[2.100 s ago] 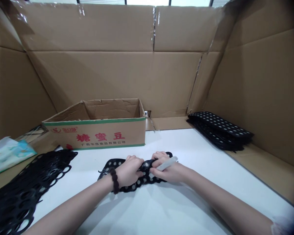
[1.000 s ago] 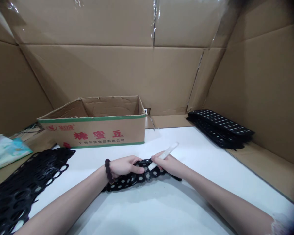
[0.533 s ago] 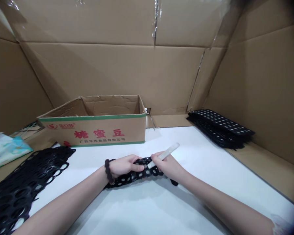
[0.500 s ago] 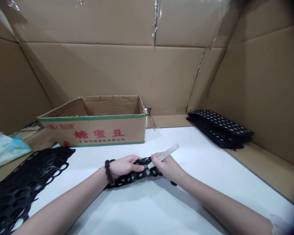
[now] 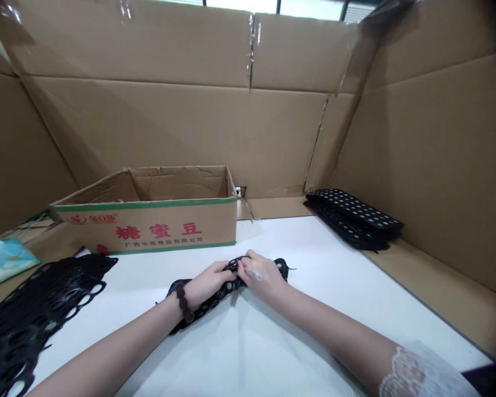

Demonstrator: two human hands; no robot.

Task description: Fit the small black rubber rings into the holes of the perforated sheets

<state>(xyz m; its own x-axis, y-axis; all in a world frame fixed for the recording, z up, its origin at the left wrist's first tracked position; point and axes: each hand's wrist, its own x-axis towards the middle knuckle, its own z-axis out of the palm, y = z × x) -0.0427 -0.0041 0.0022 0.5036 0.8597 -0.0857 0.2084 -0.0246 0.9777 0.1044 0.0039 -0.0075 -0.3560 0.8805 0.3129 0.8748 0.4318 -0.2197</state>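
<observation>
A black perforated sheet [image 5: 215, 302] with rows of round holes lies on the white tabletop, bunched between my hands. My left hand [image 5: 209, 284], a dark band at its wrist, is closed on the sheet with the thumb on top. My right hand [image 5: 264, 275] grips a slim white stick-like tool [image 5: 253, 273] close beside the left thumb. Only the tool's rear end shows, and its tip is hidden by the fingers, so I cannot tell its exact kind. The sheet's far end [image 5: 281, 267] sticks out beyond the right hand.
More black perforated sheets [image 5: 28, 309] lie at the left. A stack of black dotted sheets [image 5: 355, 215] is at the back right. An open cardboard box [image 5: 149, 229] stands at the back left, near a tissue pack [image 5: 8, 259]. Cardboard walls [image 5: 182, 127] surround the table.
My right hand has turned and moved left with the white tool, whose end now points towards me. The sheet is more bent, and the view has tilted up slightly.
</observation>
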